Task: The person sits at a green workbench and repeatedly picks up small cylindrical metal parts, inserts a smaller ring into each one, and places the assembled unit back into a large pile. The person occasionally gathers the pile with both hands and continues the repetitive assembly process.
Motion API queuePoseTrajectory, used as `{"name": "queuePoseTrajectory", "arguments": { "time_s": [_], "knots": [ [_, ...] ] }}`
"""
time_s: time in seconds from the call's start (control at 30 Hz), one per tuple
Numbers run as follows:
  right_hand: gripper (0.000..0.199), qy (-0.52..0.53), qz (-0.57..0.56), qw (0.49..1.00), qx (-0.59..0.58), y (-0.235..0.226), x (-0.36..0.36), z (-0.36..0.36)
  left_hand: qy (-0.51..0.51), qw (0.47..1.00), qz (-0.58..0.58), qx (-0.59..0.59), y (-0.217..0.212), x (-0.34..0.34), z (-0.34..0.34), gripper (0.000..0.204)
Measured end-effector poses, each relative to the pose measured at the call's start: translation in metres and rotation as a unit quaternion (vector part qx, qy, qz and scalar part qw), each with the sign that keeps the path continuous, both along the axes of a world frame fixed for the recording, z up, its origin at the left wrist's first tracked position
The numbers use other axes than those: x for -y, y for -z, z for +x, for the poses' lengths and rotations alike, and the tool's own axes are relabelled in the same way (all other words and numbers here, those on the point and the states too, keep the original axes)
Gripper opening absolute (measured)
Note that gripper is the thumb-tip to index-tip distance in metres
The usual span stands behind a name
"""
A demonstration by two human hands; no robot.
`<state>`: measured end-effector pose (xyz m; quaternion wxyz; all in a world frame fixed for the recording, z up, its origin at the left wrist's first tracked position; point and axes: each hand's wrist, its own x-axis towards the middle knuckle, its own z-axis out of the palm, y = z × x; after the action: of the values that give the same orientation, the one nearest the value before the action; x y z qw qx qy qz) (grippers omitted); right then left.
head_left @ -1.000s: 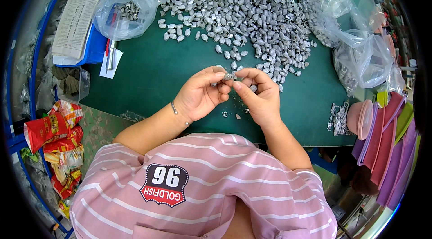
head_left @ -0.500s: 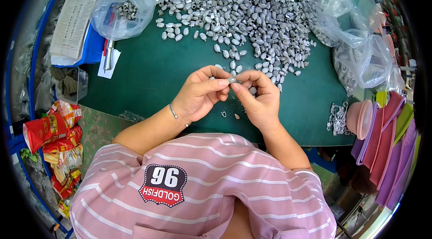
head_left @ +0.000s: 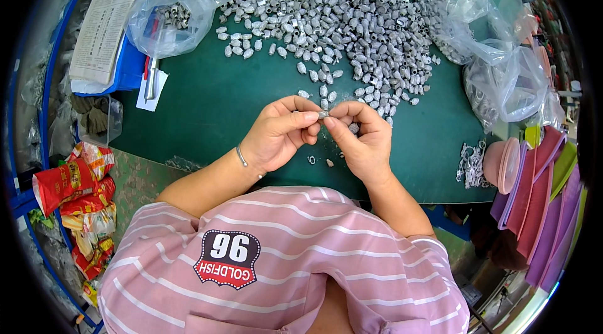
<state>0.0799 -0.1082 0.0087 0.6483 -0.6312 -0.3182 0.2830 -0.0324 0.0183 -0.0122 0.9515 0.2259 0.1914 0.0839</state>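
Pink white-striped shirt [head_left: 295,243]; black-red badge [head_left: 227,257]; silver cuff bracelet [head_left: 241,156].

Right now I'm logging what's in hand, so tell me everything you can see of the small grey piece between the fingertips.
The small grey piece looks metallic, with a lighter patch on its exposed middle. The thumb and forefinger of the left hand pinch it from the left, those of the right hand from the right. It sits just on the near side of the heap of grey barrel-shaped pieces. Fingertips cover much of it, so its full shape can't be made out.
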Motion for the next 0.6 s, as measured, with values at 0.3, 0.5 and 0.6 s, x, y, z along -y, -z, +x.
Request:
{"name": "queuePoseTrajectory", "arguments": {
  "time_s": [0.3, 0.5, 0.6],
  "knots": [
    [0.020, -0.079, -0.054, 0.995, 0.040, 0.001, -0.003, 0.008, -0.003, 0.999, 0.025, -0.030, -0.003, -0.002, -0.002, 0.009],
    [0.020, -0.153, -0.209, 0.953, -0.155, -0.027, -0.032, 0.067, -0.020, 0.997, 0.027, -0.072, -0.009, -0.005, 0.002, 0.011],
    [0.022, -0.055, -0.139, 0.984, -0.101, -0.064, -0.077, 0.115, -0.030, 0.996, 0.030, -0.080, -0.005, -0.010, 0.000, 0.011]
  ]
}}
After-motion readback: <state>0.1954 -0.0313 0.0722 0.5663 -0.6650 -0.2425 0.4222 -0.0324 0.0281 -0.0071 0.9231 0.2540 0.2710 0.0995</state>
